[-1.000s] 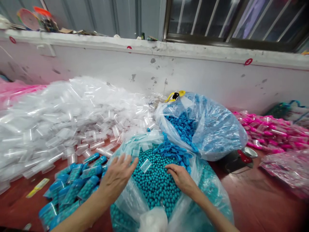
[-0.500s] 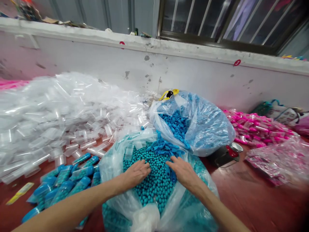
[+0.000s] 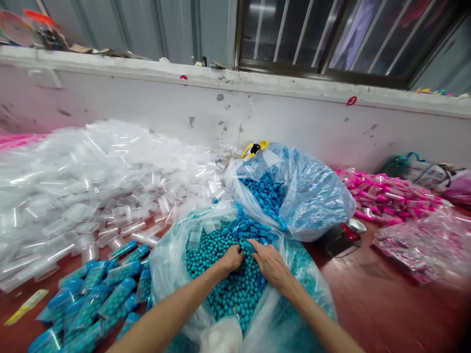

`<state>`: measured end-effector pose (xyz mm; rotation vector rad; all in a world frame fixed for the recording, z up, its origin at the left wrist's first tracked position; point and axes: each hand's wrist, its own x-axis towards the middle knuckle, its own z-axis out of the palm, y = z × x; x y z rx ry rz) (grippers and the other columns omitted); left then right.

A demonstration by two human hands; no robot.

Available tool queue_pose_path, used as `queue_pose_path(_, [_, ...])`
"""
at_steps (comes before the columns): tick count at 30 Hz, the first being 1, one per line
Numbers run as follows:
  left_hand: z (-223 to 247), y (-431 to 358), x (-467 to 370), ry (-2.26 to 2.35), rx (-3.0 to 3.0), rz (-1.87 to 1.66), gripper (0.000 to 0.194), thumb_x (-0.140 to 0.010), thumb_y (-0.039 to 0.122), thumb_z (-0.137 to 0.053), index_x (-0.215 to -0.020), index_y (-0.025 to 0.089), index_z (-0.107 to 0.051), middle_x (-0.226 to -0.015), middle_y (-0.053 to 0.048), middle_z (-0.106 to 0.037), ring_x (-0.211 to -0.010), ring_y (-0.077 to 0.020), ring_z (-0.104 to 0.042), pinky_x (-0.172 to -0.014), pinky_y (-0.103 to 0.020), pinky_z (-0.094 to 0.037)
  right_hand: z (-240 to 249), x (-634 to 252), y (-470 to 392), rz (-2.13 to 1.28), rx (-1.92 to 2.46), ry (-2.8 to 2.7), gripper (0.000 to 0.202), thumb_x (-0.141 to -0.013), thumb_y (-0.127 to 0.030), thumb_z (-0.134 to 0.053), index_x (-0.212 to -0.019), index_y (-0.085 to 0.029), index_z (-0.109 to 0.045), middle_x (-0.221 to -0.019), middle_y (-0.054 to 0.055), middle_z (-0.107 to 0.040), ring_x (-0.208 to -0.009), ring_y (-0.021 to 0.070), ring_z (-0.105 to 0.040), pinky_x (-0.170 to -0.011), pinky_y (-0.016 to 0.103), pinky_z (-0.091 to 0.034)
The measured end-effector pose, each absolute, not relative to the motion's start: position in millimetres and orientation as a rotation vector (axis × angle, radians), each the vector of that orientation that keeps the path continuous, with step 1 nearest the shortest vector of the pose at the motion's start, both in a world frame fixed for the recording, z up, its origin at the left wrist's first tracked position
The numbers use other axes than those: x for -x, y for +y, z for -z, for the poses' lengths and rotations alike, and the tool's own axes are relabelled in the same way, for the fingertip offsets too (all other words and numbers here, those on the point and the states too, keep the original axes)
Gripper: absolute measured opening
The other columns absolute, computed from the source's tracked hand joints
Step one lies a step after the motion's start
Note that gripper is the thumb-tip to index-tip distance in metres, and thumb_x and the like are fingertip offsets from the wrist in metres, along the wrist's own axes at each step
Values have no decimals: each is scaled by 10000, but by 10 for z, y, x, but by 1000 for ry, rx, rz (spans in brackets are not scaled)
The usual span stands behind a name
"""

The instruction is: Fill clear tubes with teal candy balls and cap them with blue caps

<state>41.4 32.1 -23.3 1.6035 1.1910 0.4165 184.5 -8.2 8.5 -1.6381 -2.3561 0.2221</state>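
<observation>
Left hand: the left hand (image 3: 233,258) is over the beads (image 3: 235,294), its fingers curled in narrow; whether something sits inside them, I cannot tell.
Right hand: the right hand (image 3: 272,264) is just beside it, fingers reaching toward the left, thumb side uppermost; a bluish bit shows near the fingertips (too small to name), and I cannot tell if it is gripped.
Beads: round and teal, filling the mouth of an open plastic bag (image 3: 167,260) on the red table (image 3: 375,299).
Loose blue pieces: a heap of blue pieces (image 3: 253,229) lies on the far side of the beads, near the right hand.
Second bag: a bluish clear bag (image 3: 320,191) behind, open, with more such pieces inside.
Clear tubes: a big pile of clear tubes (image 3: 106,176) to the left, against the wall (image 3: 147,105).
Filled tubes: blue-ended packs of beads (image 3: 117,296) lie left of the bead bag.
Far right: pink packs (image 3: 390,196) are heaped beyond a dark can (image 3: 336,240) with a silvery top.
</observation>
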Motion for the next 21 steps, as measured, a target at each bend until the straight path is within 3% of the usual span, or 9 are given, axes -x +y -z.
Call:
queue_pose_path(4, [230, 285, -253, 1019, -1359, -522, 266, -728, 358, -509, -848, 132, -581, -749, -28, -635, -718, -149, -571, -694, -280, -430, -85, -1903, -40, -433, 1613, -2183, 378, -886, -242, -292, -1202, -147, -478, -1156, 99, -578, -1056, 194, -528, -887, 332, -387])
queue_pose_path(7, [191, 237, -143, 977, -1225, -574, 300, -641, 404, -587, -761, 129, -584, -652, -1, -594, -631, -122, -536, -666, -270, -412, -155, -1867, -20, -567, 1616, -2123, 373, -879, -250, -293, -1162, -149, -513, -1088, 94, -617, -991, 200, -568, -839, 322, -416])
queue_pose_path(18, [29, 189, 14, 990, -1106, -620, 290, -569, 378, -635, -676, 114, -580, -574, 9, -539, -546, -109, -488, -584, -263, -384, -248, -1701, -46, -731, 1556, -2072, 353, -854, -254, -337, -1125, -185, -552, -772, 34, -657, -713, 165, -601, -685, 265, -438])
queue_pose_path(21, [39, 195, -24, 1091, -1193, -678, 212, -527, 271, -649, -667, 119, -600, -545, 28, -525, -537, -102, -458, -562, -243, -364, -242, -1745, -42, -718, 1588, -2020, 344, -854, -259, -344, -1112, -170, -554, -750, 35, -650, -701, 163, -596, -674, 261, -435])
